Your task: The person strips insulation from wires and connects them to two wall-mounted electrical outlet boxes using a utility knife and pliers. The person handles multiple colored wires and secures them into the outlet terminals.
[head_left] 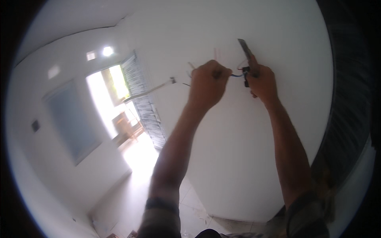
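Observation:
Both my hands are raised against a white wall (pixel 238 150). My left hand (pixel 209 81) is closed, its fingers pinching the dark blue wire (pixel 237 75) that runs across to the right. My right hand (pixel 264 81) is wrapped round a knife (pixel 245 47) whose blade points up and to the left. Those same right fingers also press on a small black fitting (pixel 246 77), where the wire ends; its kind is hard to make out. A thin reddish wire loops above the fitting. Short wire ends (pixel 191 64) stick out beside my left hand, partly blurred.
A pale cable (pixel 149 91) with a small dark end piece reaches along the left side. Behind it stand an open door (pixel 145 95) and a bright doorway. A blue-grey panel (pixel 71 119) is on the far left wall. Dark streaked material (pixel 351 103) borders the right.

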`<action>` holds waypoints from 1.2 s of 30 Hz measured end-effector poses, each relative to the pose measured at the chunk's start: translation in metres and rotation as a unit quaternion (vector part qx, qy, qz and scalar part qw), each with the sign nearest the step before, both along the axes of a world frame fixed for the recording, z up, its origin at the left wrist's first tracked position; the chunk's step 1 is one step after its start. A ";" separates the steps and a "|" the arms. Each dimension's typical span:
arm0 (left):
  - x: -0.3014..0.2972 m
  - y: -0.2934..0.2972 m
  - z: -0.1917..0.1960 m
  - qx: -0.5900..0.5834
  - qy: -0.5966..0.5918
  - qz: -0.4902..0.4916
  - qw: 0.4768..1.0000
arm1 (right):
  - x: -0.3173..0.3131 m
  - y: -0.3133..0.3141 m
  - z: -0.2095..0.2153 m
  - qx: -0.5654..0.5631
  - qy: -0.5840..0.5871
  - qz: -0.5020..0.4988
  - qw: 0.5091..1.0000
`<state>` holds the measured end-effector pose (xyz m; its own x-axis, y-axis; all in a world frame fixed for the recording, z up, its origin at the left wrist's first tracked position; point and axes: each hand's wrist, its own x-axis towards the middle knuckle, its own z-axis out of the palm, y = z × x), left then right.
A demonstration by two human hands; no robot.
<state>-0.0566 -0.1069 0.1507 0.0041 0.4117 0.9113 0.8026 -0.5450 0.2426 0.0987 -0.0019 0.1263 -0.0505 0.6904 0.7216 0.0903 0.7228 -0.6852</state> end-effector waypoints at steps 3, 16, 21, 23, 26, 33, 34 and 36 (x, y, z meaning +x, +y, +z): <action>-0.012 0.001 -0.003 -0.018 -0.029 -0.026 0.999 | 0.001 -0.002 -0.007 -0.015 0.027 0.042 0.999; 0.021 0.007 -0.030 0.005 0.051 -0.175 0.983 | 0.018 -0.022 -0.038 0.027 0.147 0.205 0.967; 0.022 0.027 -0.020 -0.004 0.030 -0.161 0.986 | 0.035 -0.017 -0.042 0.029 0.214 0.151 0.965; 0.011 0.050 -0.020 0.009 0.084 -0.064 0.994 | 0.039 -0.016 -0.040 0.017 0.221 0.162 0.962; 0.022 0.065 -0.015 0.034 0.208 0.043 0.977 | 0.045 -0.018 -0.036 0.002 0.219 0.175 0.960; 0.047 0.071 -0.010 -0.007 0.303 0.197 0.932 | 0.052 -0.016 -0.032 0.011 0.167 0.186 0.968; 0.042 0.073 -0.009 0.008 0.318 0.201 0.926 | 0.050 -0.016 -0.032 0.015 0.166 0.184 0.969; 0.034 0.079 -0.008 0.038 0.348 0.206 0.914 | 0.049 -0.017 -0.031 0.022 0.164 0.176 0.970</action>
